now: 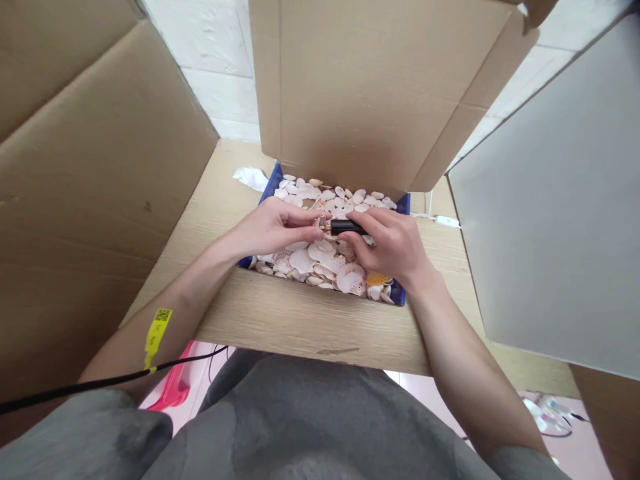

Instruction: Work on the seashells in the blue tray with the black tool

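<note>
Above a blue tray [399, 295] full of seashells [300, 259], both my hands meet near the middle. My left hand [273, 230] pinches a small pale seashell [321, 221] between thumb and fingers. A black handheld mini drill [345, 227] is gripped in my right hand [387, 240], its thin brass-coloured tip pointing left at the shell. Whether the tip touches the shell or has gone into it, I cannot tell, as my fingertips partly hide it. Several shells in the tray have small holes. An orange scallop shell [377, 278] lies at the front right.
Cardboard panels stand at the left [100, 167] and behind the tray [370, 87]. A pale grey board [555, 200] rises on the right. Crumpled white plastic [251, 178] and a white inline cable switch [447, 221] lie on the wooden table [300, 320]. A black cable [90, 385] crosses the lower left.
</note>
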Action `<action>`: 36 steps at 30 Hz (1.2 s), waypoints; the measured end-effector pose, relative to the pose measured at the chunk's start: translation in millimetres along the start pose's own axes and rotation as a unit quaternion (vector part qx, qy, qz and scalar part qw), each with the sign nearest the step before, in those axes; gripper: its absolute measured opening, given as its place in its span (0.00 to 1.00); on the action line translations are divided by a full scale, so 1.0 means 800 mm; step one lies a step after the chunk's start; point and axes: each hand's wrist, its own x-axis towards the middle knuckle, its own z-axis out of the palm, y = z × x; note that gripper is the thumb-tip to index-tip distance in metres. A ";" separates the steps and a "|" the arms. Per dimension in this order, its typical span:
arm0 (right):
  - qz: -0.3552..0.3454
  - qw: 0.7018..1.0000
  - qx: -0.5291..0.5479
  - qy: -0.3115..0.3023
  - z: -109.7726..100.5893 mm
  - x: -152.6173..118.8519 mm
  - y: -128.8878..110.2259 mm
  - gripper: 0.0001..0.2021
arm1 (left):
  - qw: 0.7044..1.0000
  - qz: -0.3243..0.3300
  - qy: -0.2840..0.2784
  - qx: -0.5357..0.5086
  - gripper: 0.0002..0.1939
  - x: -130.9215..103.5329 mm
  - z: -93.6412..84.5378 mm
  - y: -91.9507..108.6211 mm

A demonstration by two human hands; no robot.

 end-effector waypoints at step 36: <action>0.059 0.996 0.005 0.064 0.005 0.004 0.008 0.16 | 0.989 -0.006 0.113 -0.093 0.17 0.008 0.004 0.014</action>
